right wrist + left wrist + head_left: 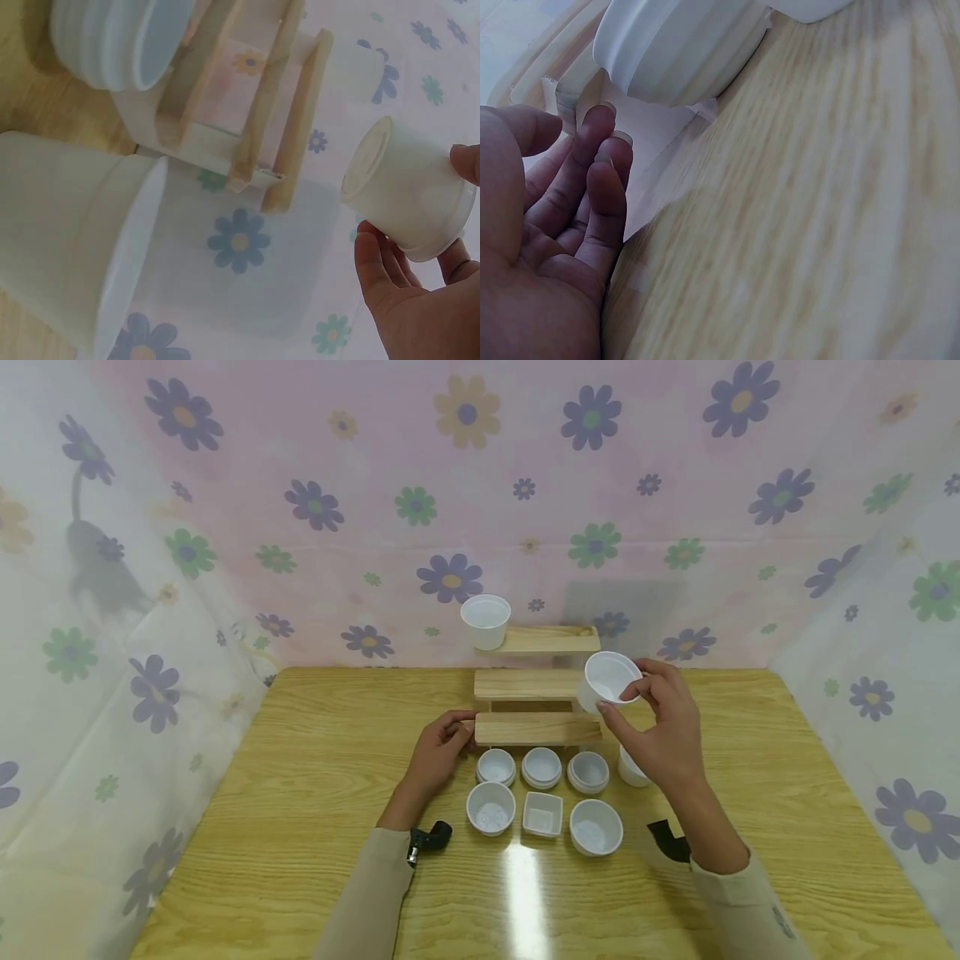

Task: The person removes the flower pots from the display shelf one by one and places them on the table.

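Observation:
My right hand pinches a white plastic cup by its rim, thumb and fingers on opposite sides, at the right end of a three-tier wooden shelf. In the right wrist view this held cup is tilted and off any surface. A similar white cup stands on the left end of the top tier. My left hand rests low on the table beside the bottom tier's left end. The left wrist view shows its fingers loosely bent at the shelf's end, close to a ribbed white bowl.
Small round white bowls line up before the shelf. Nearer me are a larger white cup, a square white dish and another round cup. A white cup sits under my right hand. Flowered cloth hangs behind.

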`<state>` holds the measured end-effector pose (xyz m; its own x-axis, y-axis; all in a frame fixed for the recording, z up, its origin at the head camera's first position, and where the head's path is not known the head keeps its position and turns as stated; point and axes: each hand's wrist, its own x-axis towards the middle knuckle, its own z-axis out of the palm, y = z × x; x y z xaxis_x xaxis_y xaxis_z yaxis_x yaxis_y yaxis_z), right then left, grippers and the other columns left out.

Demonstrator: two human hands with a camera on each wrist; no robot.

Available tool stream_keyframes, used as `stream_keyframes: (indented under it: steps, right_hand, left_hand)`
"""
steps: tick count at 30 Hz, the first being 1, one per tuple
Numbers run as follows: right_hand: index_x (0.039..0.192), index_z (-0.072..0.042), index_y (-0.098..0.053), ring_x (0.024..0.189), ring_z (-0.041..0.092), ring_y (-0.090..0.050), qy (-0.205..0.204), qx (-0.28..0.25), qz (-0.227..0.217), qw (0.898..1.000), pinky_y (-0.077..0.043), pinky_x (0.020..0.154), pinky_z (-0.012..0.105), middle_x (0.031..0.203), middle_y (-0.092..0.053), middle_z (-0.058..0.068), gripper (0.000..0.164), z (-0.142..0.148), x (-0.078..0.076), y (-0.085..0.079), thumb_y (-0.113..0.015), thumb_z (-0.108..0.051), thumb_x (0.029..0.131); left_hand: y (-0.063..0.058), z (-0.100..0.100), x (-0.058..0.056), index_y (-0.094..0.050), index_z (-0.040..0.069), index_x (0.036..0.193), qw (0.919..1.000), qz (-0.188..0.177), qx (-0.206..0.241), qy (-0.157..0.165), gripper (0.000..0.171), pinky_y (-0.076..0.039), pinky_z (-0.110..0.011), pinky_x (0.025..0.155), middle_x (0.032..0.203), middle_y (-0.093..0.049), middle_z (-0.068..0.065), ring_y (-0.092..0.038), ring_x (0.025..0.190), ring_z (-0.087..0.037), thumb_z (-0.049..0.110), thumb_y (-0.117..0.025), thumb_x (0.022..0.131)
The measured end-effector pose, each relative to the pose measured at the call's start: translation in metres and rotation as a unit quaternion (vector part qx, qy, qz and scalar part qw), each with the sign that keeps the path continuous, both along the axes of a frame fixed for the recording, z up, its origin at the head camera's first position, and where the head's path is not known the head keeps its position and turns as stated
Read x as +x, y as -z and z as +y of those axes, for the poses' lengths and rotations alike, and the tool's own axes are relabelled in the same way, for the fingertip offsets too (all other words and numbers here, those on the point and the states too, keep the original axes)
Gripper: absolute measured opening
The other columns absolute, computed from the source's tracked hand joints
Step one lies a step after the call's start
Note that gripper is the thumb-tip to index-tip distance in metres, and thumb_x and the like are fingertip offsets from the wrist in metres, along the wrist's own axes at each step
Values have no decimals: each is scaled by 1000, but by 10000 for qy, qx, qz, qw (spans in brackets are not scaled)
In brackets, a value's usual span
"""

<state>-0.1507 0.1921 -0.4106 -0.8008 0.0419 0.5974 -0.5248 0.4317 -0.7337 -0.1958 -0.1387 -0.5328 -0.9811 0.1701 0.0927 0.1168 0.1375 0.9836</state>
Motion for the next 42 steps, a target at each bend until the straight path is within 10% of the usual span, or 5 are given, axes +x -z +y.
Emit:
stream_keyframes:
  steps: [42]
  right_hand:
    - [81,0,-65,120,42,-56,1134,1406,-527,9821,-40,89,30,128,-59,25,30,65,9,58,-94,-1,75]
  left_hand:
    - [1,-2,0,-70,13,134,10000,37,-33,62,25,-55,-30,74,92,-72,-14,-67,83,-24,16,-58,111]
